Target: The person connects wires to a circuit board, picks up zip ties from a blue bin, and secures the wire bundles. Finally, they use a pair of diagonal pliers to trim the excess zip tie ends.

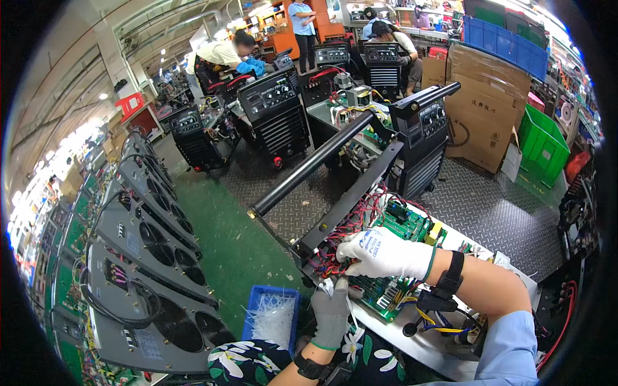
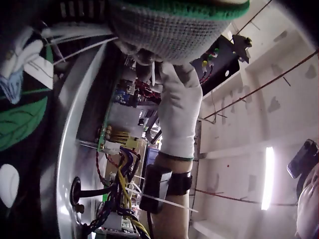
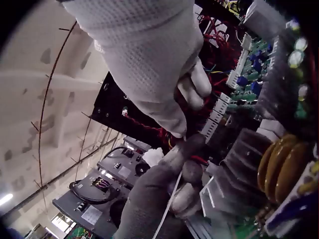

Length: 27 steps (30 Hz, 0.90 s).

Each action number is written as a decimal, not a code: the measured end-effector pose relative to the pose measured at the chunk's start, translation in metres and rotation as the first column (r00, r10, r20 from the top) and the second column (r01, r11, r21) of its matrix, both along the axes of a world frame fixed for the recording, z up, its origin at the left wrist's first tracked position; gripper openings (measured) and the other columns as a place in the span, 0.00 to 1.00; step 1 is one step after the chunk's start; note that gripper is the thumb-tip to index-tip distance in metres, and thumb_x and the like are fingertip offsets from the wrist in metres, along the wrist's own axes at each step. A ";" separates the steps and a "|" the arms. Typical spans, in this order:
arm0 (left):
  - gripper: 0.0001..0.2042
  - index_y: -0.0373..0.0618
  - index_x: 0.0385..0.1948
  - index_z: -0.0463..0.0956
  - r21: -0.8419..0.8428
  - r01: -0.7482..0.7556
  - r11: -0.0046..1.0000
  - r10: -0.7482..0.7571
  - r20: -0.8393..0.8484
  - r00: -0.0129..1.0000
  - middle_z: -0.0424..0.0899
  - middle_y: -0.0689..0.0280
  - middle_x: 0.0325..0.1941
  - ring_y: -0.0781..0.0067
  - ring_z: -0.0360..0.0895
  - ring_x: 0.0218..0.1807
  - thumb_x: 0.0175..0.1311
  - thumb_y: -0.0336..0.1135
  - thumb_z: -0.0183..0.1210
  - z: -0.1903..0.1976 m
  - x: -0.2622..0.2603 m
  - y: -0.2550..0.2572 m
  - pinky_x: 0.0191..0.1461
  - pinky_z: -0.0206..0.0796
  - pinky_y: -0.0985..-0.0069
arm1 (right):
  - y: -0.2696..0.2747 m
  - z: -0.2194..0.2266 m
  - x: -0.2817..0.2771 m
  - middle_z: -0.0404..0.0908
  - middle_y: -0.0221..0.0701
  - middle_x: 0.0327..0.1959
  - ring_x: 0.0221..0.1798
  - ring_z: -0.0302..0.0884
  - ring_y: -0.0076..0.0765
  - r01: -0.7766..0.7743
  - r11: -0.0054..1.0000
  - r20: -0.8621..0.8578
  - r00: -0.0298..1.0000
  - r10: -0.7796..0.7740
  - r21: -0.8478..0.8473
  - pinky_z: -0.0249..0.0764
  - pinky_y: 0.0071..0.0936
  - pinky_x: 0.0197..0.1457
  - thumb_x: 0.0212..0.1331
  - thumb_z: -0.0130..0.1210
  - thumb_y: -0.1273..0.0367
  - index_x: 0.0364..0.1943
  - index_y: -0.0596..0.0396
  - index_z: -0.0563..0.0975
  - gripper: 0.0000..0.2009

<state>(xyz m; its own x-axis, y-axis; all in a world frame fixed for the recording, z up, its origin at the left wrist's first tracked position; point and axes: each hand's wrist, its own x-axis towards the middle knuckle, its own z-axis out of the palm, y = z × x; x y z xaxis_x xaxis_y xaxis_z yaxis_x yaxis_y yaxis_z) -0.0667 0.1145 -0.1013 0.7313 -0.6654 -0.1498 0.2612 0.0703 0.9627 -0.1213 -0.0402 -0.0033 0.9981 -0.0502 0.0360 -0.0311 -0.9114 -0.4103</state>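
In the head view my left hand (image 1: 330, 316), in a grey glove, pinches a thin white cable tie (image 1: 352, 312) beside the edge of a black metal panel (image 1: 354, 199). My right hand (image 1: 386, 254), in a white glove, meets it fingertip to fingertip at a bundle of red wires (image 1: 329, 248). Seen from the right wrist, the tie (image 3: 168, 206) trails down from the curled grey fingers (image 3: 192, 172), and red wires (image 3: 144, 124) run to the white fingertips. The exact pinch points are partly hidden. Green circuit boards (image 1: 402, 222) lie beside the right hand.
A blue bin (image 1: 293, 321) of white ties stands left of the lap. Grey fan panels (image 1: 154, 238) line the left side. Black machines (image 1: 273, 116) stand ahead, with people behind them. Cardboard (image 1: 479, 109) and a green crate (image 1: 544, 145) are at the right.
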 end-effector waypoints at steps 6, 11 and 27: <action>0.07 0.36 0.34 0.75 -0.046 -0.062 0.997 0.063 0.026 0.998 0.78 0.68 0.28 0.82 0.71 0.28 0.63 0.31 0.54 -0.022 0.002 -0.003 0.32 0.62 0.80 | -0.003 -0.013 0.000 0.78 0.36 0.41 0.45 0.77 0.41 -0.024 0.998 0.023 0.999 0.025 -0.060 0.74 0.33 0.46 0.53 0.58 0.60 0.47 0.51 0.77 0.18; 0.06 0.38 0.36 0.75 -0.085 -0.043 0.995 0.046 0.032 0.998 0.81 0.64 0.27 0.76 0.76 0.25 0.61 0.30 0.54 -0.017 0.003 -0.004 0.26 0.65 0.79 | 0.001 -0.009 -0.005 0.75 0.36 0.43 0.46 0.76 0.42 0.003 0.998 0.028 1.000 -0.001 -0.062 0.73 0.34 0.45 0.55 0.56 0.60 0.53 0.48 0.74 0.21; 0.05 0.39 0.34 0.74 -0.058 -0.060 0.997 0.058 -0.025 0.998 0.79 0.65 0.26 0.76 0.76 0.21 0.62 0.29 0.53 -0.002 -0.006 0.000 0.22 0.66 0.79 | 0.012 -0.006 -0.002 0.74 0.42 0.41 0.38 0.78 0.48 0.015 0.999 0.019 1.000 -0.015 -0.033 0.74 0.40 0.39 0.52 0.55 0.61 0.54 0.47 0.72 0.22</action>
<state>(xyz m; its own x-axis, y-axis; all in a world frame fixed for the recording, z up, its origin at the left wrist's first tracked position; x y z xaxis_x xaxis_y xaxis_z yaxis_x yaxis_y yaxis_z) -0.0724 0.1146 -0.1036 0.7662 -0.6294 -0.1296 0.2774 0.1421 0.9502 -0.1232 -0.0281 -0.0094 0.9964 -0.0636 0.0565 -0.0374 -0.9240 -0.3805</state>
